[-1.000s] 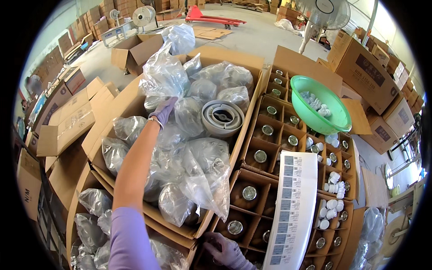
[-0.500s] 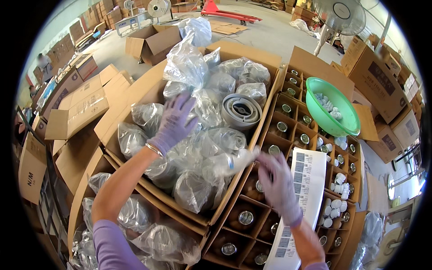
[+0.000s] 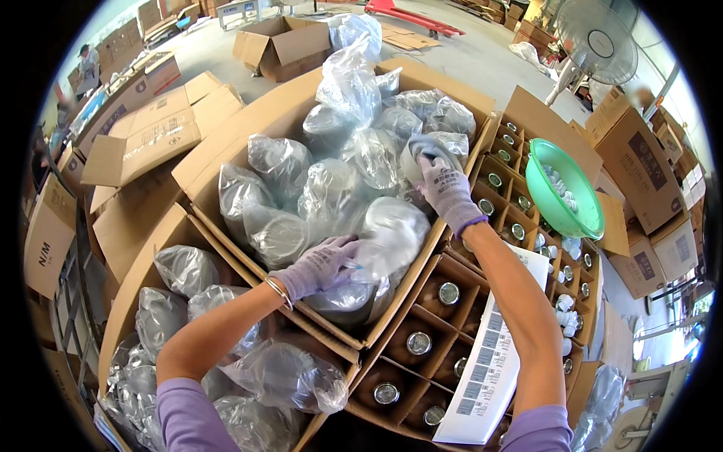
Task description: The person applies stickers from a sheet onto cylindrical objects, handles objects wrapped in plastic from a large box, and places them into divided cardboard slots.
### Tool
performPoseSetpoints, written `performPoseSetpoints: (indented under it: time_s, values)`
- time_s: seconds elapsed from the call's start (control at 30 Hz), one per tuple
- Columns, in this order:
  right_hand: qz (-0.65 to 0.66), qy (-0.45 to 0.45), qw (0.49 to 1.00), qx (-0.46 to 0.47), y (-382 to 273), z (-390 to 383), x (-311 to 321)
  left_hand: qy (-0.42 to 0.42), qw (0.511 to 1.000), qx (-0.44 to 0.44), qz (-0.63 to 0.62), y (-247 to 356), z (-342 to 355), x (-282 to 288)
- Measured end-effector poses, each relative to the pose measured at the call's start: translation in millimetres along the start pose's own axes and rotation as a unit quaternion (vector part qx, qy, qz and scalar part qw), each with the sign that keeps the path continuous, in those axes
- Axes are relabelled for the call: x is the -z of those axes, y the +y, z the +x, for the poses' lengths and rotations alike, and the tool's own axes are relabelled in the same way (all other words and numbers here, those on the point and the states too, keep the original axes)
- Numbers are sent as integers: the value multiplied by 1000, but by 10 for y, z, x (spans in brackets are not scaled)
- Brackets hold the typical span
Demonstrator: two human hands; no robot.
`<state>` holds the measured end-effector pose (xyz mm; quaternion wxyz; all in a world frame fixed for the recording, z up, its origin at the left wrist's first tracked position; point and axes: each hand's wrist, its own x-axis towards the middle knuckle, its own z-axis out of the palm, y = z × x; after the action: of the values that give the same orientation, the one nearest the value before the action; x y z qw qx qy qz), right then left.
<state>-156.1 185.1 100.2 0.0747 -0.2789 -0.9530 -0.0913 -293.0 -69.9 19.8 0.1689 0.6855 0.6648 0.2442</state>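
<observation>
My right hand (image 3: 448, 188), in a pale lilac glove, grips the grey ringed round fitting (image 3: 438, 142) at the right side of an open carton (image 3: 203, 181) full of clear plastic bags, fingers over its middle. My left hand (image 3: 320, 267), gloved alike, has bent fingers on a blurred clear plastic bag (image 3: 388, 237) near the carton's front. Other bagged, rounded items (image 3: 320, 196) surround both hands; their contents are hard to make out. Beneath my right forearm a white label sheet (image 3: 471, 395) lies across divided cartons (image 3: 444, 260) of jars or bottles with metal tops.
A green bowl (image 3: 591, 218) of small white parts sits on the right cartons. Another bag-filled carton (image 3: 128, 305) is at lower left. Flattened and open boxes (image 3: 279, 49), a standing fan (image 3: 599, 30) and a red pallet jack (image 3: 414, 19) stand around. People are in the distant background.
My right hand has moved up and forward onto the grey fitting, which now looks tilted. My left hand has moved down and toward me to a front bag. The view has shifted slightly.
</observation>
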Motion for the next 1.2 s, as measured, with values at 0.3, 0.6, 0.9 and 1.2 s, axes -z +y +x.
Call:
performPoseSetpoints:
  time_s: [0.3,0.6,0.9,1.2]
  values:
    - [-23,-65,974,216,-591,-679,370,-52,996,16,-77,58,-16,206]
    - [197,176,958,107,96,-789,456,179,984,23,1,633,219,1398]
    - [307,108,945,-13,556,269,-347,92,924,-205,308,205,1371,718]
    - [156,-26,987,-36,113,890,-393,111,976,-83,166,-244,1997,869]
